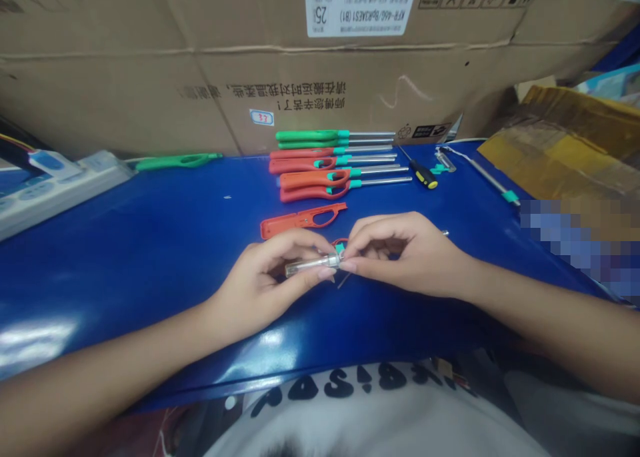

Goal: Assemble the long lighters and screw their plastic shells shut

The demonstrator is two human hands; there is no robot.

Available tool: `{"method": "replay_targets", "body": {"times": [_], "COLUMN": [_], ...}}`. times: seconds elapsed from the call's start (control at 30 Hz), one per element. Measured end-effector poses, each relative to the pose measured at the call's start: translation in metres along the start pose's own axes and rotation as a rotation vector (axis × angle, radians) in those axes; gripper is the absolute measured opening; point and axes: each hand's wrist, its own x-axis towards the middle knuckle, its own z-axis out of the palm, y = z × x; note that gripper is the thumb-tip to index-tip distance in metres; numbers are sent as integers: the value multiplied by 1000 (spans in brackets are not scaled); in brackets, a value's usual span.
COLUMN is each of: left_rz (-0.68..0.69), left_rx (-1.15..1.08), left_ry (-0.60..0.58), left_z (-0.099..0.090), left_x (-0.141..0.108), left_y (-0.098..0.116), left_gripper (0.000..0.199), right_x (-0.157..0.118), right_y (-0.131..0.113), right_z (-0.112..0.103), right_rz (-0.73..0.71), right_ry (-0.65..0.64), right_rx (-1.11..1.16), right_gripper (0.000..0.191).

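Observation:
A small clear lighter gas tank [310, 266] with a metallic-looking end lies nearly level between the thumb and fingers of my left hand [270, 270]. My right hand [400, 254] is closed in a pinch at the tank's right end, and what its fingertips grip is hidden. A teal piece [340, 248] shows just behind the fingertips. Beyond my hands lies an orange-red half shell of a lighter handle [300, 221]. Part of another red piece is covered by my right hand, and a bit of metal rod pokes out past it.
Several long-necked lighters [320, 177] in green, red and orange lie in a row. To their right are a screwdriver [425, 175], another clear tank [445, 160] and a metal rod [487, 176]. A power strip [60, 190] stands left, near a green handle [175, 162]. A cardboard box [150, 57] walls the back.

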Motion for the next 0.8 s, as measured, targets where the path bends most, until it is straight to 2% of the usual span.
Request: {"method": "replay_targets", "body": {"times": [0.23, 0.3, 0.37, 0.47, 0.57, 0.67, 0.8], "left_rz": [-14, -31, -45, -41, -71, -132, -199], "left_rx": [-19, -9, -6, -4, 10, 14, 8], "left_ry": [27, 35, 37, 26, 29, 51, 71], "left_z": [-2, -2, -2, -3, -3, -3, -2], "left_x": [0, 1, 2, 3, 4, 5, 8], "left_y": [-2, -3, -2, 0, 2, 2, 1], "left_gripper": [21, 22, 22, 20, 21, 21, 22], "right_x": [0, 0, -1, -3, -4, -3, 0], "right_y": [-1, 1, 4, 10, 14, 15, 16], "right_z": [-1, -6, -12, -18, -17, -14, -15], "right_rz": [-26, -79, -176, -288, -313, -283, -243], "right_ry": [34, 34, -52, -243, -314, -316, -245], "right_rx": [-81, -158, -292, -586, -758, -665, -461], "right_gripper": [16, 12, 10, 21, 12, 9, 7]}}
